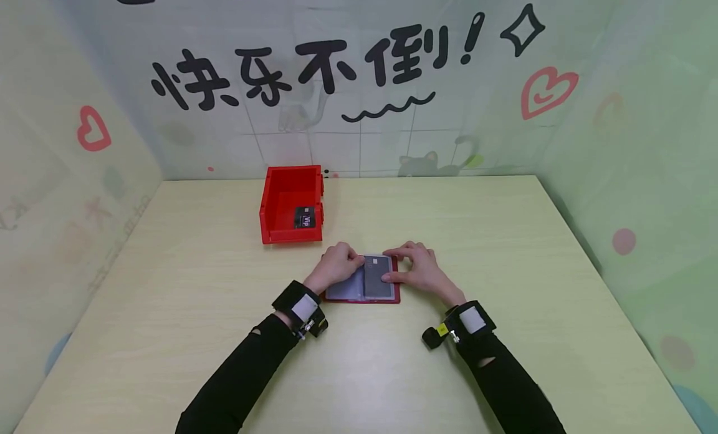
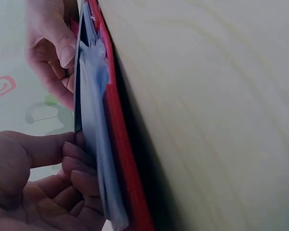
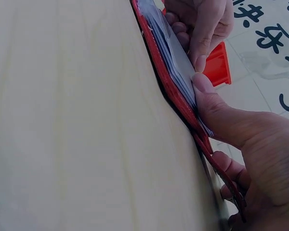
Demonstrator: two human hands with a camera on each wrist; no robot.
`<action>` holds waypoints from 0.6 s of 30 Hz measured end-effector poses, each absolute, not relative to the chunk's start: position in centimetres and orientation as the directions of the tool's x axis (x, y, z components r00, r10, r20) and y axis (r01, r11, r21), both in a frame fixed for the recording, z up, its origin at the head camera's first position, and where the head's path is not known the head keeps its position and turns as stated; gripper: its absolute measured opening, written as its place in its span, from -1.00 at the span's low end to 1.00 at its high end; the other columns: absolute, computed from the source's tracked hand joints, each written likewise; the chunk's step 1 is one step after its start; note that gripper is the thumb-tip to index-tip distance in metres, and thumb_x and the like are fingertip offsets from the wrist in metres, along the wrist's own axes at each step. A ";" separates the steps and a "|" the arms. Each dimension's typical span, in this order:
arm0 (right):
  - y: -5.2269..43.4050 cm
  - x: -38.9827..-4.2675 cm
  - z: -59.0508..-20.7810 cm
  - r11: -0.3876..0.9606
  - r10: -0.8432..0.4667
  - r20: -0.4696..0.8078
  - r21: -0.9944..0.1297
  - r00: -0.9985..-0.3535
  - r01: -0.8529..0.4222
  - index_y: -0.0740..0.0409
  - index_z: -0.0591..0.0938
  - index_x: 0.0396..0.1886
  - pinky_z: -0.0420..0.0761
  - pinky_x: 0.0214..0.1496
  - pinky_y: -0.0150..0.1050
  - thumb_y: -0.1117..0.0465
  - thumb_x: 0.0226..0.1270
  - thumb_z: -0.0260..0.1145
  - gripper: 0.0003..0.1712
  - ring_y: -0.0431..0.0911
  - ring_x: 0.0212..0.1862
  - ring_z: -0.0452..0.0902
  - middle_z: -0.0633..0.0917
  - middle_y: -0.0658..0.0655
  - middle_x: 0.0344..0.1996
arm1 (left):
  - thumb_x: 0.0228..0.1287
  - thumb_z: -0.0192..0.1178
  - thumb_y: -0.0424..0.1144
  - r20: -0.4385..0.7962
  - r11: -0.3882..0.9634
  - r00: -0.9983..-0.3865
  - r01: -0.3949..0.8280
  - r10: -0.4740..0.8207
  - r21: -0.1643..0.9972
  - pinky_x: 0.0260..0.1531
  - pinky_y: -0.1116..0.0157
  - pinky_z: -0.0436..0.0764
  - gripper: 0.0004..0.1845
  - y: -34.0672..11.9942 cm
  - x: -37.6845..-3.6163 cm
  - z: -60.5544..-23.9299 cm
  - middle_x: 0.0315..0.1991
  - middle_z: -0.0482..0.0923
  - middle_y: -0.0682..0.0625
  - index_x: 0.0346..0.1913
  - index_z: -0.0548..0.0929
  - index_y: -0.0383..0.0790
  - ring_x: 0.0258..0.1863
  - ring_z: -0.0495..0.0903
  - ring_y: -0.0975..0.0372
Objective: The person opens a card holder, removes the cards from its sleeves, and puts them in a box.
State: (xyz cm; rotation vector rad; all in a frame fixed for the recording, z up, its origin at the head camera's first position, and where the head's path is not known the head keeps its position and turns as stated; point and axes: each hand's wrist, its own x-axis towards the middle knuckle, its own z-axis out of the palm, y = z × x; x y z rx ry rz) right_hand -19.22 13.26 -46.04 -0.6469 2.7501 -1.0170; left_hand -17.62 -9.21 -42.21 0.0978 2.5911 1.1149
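Observation:
A red card holder point(image 1: 397, 293) lies spread on the table, with clear plastic sleeves point(image 1: 350, 287) inside. On its right-hand page is a dark grey card point(image 1: 378, 281) with a small pale square near the top. My left hand point(image 1: 336, 267) pinches the card's upper left edge between thumb and fingers; the left wrist view shows the card's dark edge point(image 2: 77, 103) there. My right hand point(image 1: 419, 270) grips the holder's right side, thumb point(image 3: 206, 89) pressed on the page and other fingers around the red cover point(image 3: 226, 175). Part of the left page is hidden under my left hand.
Behind the left hand stands a red open bin point(image 1: 291, 236), with a black card point(image 1: 305, 217) marked "Vip" in it. The pale wooden table point(image 1: 359, 371) runs back to a printed backdrop point(image 1: 336, 153), with printed side panels at left and right.

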 end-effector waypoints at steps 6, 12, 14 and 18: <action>13.3 -19.1 -45.9 0.672 -0.444 0.022 -0.653 -0.896 -0.350 -0.01 0.69 0.18 0.15 0.10 -0.04 -0.04 0.06 0.60 -0.36 0.02 0.00 0.37 0.62 0.09 -0.11 | 0.44 0.19 -0.20 -0.257 0.709 -0.950 -0.059 0.177 0.703 -0.54 0.39 0.25 -0.70 -9.1 -17.9 -42.4 -0.63 0.38 0.03 -0.41 0.74 -0.32 -0.54 0.38 0.21; 13.3 -19.1 -45.9 0.671 -0.439 0.019 -0.658 -0.898 -0.342 0.00 0.68 0.19 0.14 0.11 -0.05 -0.02 0.05 0.61 -0.35 0.02 0.00 0.37 0.63 0.10 -0.10 | 0.42 0.19 -0.25 -0.222 0.713 -0.958 -0.029 0.180 0.701 -0.57 0.40 0.22 -0.66 -9.3 -17.8 -42.1 -0.70 0.31 0.05 -0.55 0.67 -0.30 -0.58 0.35 0.22; 13.2 -19.1 -45.9 0.673 -0.439 0.016 -0.657 -0.898 -0.340 0.00 0.68 0.19 0.14 0.10 -0.06 -0.02 0.05 0.61 -0.34 0.02 0.00 0.37 0.63 0.10 -0.10 | 0.41 0.18 -0.25 -0.217 0.713 -0.961 -0.031 0.171 0.700 -0.56 0.40 0.22 -0.65 -9.4 -17.7 -42.0 -0.71 0.31 0.06 -0.56 0.66 -0.29 -0.57 0.36 0.22; 13.3 -19.1 -45.8 0.677 -0.439 0.013 -0.652 -0.898 -0.341 0.00 0.68 0.19 0.14 0.09 -0.06 -0.02 0.06 0.60 -0.35 0.02 0.00 0.36 0.61 0.09 -0.12 | 0.40 0.23 -0.17 -0.239 0.703 -0.955 -0.047 0.177 0.709 -0.53 0.37 0.22 -0.62 -9.4 -17.4 -41.7 -0.73 0.31 0.06 -0.58 0.69 -0.27 -0.53 0.38 0.21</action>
